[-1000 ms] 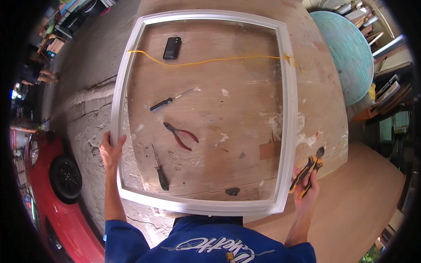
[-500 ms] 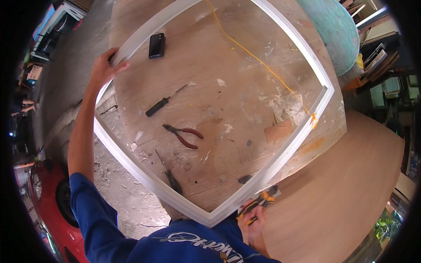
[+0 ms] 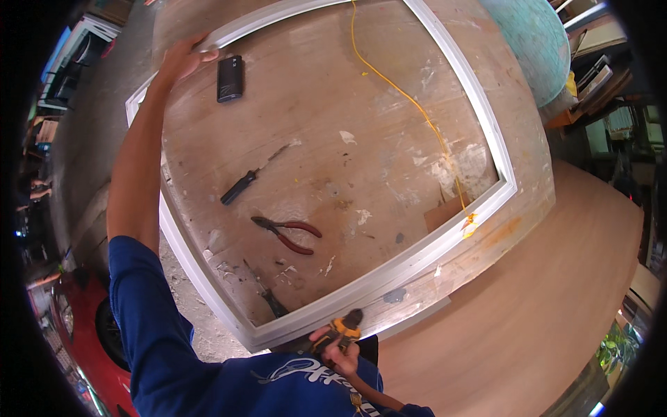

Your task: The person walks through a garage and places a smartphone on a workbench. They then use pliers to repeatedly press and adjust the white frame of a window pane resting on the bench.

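A white rectangular frame (image 3: 410,263) lies over a wooden worktable (image 3: 333,160). My left hand (image 3: 185,61) grips its far-left part, with the thumb on the inner side. Low in the view, close to my body, my right hand (image 3: 342,356) holds a yellow-and-black cordless drill (image 3: 345,329) just outside the near rail, its black nose pointing away from me. Inside the frame lie red-handled pliers (image 3: 290,235), a black-handled screwdriver (image 3: 240,187) and a second dark-handled tool (image 3: 273,302). A black phone-like device (image 3: 230,78) rests near my left hand.
A thin orange cord (image 3: 410,97) runs across the table to a tangle on the frame's right rail. To the right lies a large brown board (image 3: 514,278). A round greenish tabletop (image 3: 531,48) stands at the far right, and a red car (image 3: 83,313) at the left.
The frame has turned clockwise, its near corner swinging left and its right corner coming nearer. My left hand has moved slightly farther away and right. My right hand has brought the drill leftward.
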A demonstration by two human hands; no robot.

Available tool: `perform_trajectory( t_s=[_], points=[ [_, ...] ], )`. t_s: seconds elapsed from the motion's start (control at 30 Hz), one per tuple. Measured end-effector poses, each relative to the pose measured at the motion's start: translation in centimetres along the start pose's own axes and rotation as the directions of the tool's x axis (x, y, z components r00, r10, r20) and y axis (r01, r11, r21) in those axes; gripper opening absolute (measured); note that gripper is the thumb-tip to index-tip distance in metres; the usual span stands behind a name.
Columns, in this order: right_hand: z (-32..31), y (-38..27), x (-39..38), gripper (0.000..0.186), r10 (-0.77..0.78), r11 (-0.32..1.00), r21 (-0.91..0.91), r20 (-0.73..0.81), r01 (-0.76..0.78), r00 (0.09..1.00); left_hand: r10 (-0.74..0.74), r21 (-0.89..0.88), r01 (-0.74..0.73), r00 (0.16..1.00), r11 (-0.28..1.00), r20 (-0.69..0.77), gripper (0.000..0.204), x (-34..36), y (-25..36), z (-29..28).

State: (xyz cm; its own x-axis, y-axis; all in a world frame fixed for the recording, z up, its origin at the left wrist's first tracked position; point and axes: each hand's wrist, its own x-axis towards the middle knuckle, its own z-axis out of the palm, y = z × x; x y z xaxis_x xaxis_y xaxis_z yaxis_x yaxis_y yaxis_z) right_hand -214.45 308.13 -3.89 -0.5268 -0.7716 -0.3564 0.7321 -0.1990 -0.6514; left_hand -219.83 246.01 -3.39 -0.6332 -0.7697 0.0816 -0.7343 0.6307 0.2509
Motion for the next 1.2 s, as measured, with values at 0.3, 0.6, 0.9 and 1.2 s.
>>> perform_trajectory(
  t_s=[0.3,0.6,0.9,1.2],
  points=[
    [3.5,0.4,-0.5,0.03,0.305,0.943,-0.083,-0.165,-0.321,0.938,0.261,-0.464,-0.241,0.965,0.853,-0.02,0.065,3.1,-6.1,4.5],
    [0.6,-0.4,1.3,0.039,0.029,0.997,0.079,-0.12,-0.02,0.992,-0.024,-0.05,0.022,0.998,0.999,-0.055,0.084,-8.1,6.7,2.7],
    [-1.4,-2.0,2.1,0.037,-0.051,0.997,0.061,-0.023,0.052,0.998,0.017,-0.25,-0.018,1.0,0.968,-0.003,0.061,-16.9,12.4,1.7],
    [-3.9,-2.5,1.1,0.038,0.118,0.989,0.066,0.148,-0.129,0.982,-0.022,-0.176,0.047,0.989,0.983,0.144,0.039,-44.5,16.7,-2.9]
  ],
)
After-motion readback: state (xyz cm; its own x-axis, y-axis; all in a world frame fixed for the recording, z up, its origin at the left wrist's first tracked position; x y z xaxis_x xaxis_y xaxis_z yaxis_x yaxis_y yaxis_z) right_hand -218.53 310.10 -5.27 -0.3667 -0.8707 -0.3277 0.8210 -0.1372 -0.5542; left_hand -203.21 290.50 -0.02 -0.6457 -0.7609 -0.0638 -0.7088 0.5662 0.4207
